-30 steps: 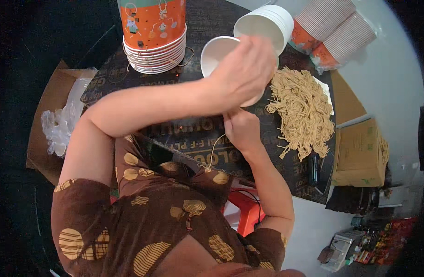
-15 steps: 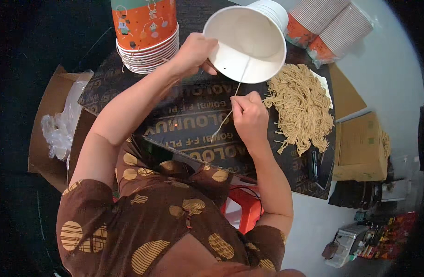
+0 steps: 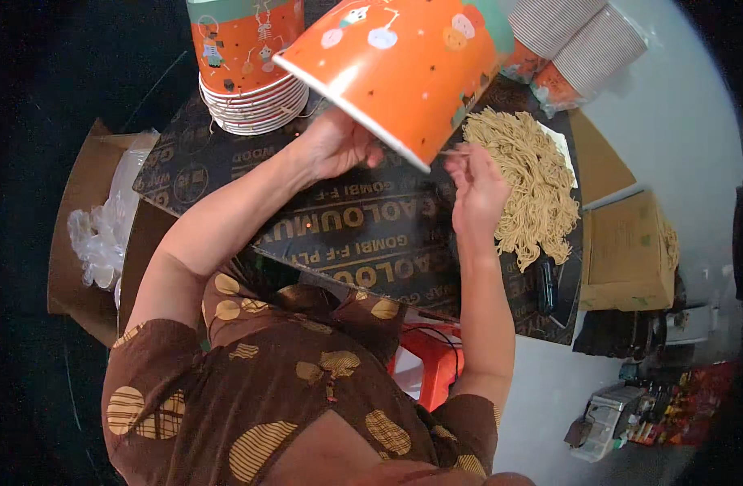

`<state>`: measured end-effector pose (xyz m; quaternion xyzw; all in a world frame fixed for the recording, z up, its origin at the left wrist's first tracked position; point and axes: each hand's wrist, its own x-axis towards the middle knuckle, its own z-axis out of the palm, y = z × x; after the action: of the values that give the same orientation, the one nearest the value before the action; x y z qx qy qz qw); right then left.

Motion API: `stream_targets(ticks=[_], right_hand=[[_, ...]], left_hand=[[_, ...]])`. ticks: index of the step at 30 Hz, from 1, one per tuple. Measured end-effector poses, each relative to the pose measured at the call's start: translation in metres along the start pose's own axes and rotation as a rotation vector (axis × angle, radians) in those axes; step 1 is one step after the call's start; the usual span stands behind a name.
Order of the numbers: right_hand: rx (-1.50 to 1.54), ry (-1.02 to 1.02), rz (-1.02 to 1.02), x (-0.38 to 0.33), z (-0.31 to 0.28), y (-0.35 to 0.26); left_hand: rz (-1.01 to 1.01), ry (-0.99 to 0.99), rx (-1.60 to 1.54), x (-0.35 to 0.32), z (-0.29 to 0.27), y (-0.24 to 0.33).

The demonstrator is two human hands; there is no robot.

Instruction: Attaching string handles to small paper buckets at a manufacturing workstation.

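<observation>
Left hand (image 3: 335, 146) closed on the rim of an orange paper cup (image 3: 404, 69), tipped on its side at about 12 o'clock in the view, mouth turned down and toward the body, printed outside facing up. Right hand (image 3: 476, 190) just beside the cup's lower edge at 1 o'clock, fingers pinched narrow on what looks like a thin tan cord (image 3: 451, 151) running under the rim; too fine to tell how it meets the cup. Likely light and thin-walled, that cup: stiff enough at the rolled rim, easily dented along the side, so best held at the rim or cradled under the base rather than squeezed mid-wall. Cord probably limp and slippery between fingertips, best pinched close to its end. Behind the left hand, at 11 o'clock, a stack of cups (image 3: 246, 65) upright on the dark printed table (image 3: 363, 235). At 2 o'clock, a loose heap of tan cords (image 3: 529, 182), touching nothing but the table and a white sheet beneath it. More sleeved cups (image 3: 582, 44) lying at 1 o'clock beyond the heap. Cardboard box (image 3: 626, 251) at 3 o'clock, well apart from the hands; clear plastic bags (image 3: 100, 235) in a carton at 9 o'clock; red stool (image 3: 432, 364) near 5 o'clock under the table edge.
</observation>
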<state>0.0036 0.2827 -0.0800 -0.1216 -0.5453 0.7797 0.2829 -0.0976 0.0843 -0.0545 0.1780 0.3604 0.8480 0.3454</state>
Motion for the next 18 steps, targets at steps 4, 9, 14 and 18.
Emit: stream_targets(ticks=[4,9,14,18], right_hand=[[0.215,0.033,-0.087,0.009,-0.010,-0.012],[0.362,0.087,-0.102,0.016,-0.018,-0.015],[0.261,-0.096,-0.159,-0.009,0.009,-0.032],[0.087,-0.206,-0.236,-0.024,0.025,-0.034]], left_hand=[[-0.035,0.040,-0.018,-0.004,0.008,-0.001],[-0.007,-0.191,-0.061,0.011,-0.020,-0.006],[-0.096,0.134,-0.081,0.008,-0.008,-0.002],[-0.124,0.039,-0.235,0.005,-0.013,-0.007]])
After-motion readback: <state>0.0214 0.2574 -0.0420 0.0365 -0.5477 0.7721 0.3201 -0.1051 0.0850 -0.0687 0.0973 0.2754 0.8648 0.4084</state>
